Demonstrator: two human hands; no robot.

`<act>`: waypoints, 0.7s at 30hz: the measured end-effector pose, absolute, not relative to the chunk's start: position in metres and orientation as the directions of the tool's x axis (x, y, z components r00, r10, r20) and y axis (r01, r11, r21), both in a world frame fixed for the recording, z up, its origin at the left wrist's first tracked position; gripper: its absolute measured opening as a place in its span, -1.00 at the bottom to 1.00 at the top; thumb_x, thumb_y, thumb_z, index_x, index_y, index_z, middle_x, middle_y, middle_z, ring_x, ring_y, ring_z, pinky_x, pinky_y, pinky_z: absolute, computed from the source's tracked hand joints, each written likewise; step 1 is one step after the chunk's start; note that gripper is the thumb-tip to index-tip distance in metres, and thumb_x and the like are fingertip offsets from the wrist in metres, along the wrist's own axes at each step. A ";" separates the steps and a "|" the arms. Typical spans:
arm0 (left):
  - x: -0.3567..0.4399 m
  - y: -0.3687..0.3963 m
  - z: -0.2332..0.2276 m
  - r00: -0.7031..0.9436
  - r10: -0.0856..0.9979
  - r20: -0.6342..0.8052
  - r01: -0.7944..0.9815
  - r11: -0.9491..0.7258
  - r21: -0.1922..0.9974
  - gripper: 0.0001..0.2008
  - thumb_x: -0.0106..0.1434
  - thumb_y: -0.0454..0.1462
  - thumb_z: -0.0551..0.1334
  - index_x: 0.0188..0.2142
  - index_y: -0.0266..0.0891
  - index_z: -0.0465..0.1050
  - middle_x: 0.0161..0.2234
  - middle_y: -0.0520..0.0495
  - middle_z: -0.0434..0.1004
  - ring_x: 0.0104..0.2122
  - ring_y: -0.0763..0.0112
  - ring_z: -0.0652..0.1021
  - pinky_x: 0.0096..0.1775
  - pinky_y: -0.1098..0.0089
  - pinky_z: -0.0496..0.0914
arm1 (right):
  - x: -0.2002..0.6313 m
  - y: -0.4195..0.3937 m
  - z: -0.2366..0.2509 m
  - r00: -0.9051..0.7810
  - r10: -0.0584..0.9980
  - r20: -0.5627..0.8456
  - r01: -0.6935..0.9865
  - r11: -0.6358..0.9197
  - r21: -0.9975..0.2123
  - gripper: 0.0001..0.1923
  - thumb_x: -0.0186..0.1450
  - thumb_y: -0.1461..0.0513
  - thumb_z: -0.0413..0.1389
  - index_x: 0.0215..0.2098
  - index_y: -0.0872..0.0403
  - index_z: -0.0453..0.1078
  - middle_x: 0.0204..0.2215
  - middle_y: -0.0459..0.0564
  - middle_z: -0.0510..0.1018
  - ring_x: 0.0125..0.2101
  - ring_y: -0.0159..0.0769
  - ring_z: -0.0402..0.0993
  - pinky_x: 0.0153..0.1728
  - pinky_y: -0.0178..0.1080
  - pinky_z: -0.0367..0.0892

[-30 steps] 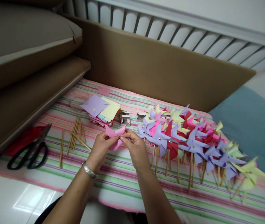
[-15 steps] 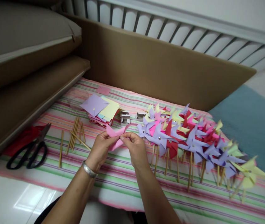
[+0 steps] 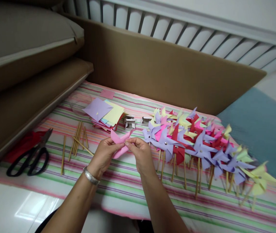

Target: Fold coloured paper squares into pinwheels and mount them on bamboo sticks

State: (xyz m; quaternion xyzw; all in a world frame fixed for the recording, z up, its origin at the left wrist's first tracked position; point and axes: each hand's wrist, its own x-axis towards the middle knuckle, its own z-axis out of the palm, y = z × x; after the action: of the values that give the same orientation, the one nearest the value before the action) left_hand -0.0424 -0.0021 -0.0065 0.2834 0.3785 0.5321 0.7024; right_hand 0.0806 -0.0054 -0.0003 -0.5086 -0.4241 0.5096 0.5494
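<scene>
A pink paper pinwheel (image 3: 118, 138) with folded blades is held between my two hands above the striped cloth. My left hand (image 3: 105, 152), with a silver bracelet at the wrist, pinches its left side. My right hand (image 3: 140, 152) grips its middle and right side between thumb and fingers; what lies under the fingertips is hidden. Just beyond the hands lies a stack of coloured paper squares (image 3: 98, 109), lavender and yellow on top. Two small open boxes (image 3: 129, 122) sit beside the stack. To the right are many finished pinwheels (image 3: 166, 144) on wooden sticks.
Black-handled scissors (image 3: 32, 158) lie at the left beside a red piece (image 3: 21, 145). Several wooden sticks (image 3: 78, 139) are between them and my left hand. Large brown cushions (image 3: 31, 81) are stacked at the left; a brown board (image 3: 164, 68) stands behind the striped cloth (image 3: 118, 194).
My left wrist has shifted very slightly left. Both hands keep their pinch on the pink pinwheel, and the other things stay as they were.
</scene>
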 end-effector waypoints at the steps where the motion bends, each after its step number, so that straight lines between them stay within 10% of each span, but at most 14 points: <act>1: -0.042 -0.002 -0.007 0.147 0.962 -0.228 -0.534 0.271 0.801 -0.80 -0.14 -0.32 0.43 -0.46 -0.34 0.57 -0.49 -0.07 0.59 -0.48 0.45 0.52 -0.37 0.47 0.34 | 0.081 -0.005 0.000 0.122 0.991 -0.053 -0.132 -0.037 -0.991 -0.89 -0.04 0.22 0.24 -0.55 0.08 0.44 -0.60 -0.15 0.47 -0.52 -0.38 0.33 -0.43 -0.30 0.25; 21: -0.041 -0.005 -0.005 0.182 0.964 -0.194 -0.557 0.264 0.788 -0.76 -0.14 -0.29 0.43 -0.42 -0.34 0.56 -0.45 -0.07 0.58 -0.45 0.43 0.51 -0.33 0.43 0.34 | 0.078 -0.009 0.001 0.078 0.994 0.072 -0.096 0.080 -0.992 -0.80 0.07 0.26 0.20 -0.31 0.00 0.36 -0.45 -0.13 0.52 -0.39 -0.33 0.43 -0.33 -0.29 0.30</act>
State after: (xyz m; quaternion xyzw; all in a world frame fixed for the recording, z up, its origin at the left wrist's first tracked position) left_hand -0.0410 -0.0049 -0.0047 0.2888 0.3524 0.5335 0.7126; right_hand 0.0782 -0.0090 0.0014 -0.4733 -0.4743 0.4859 0.5611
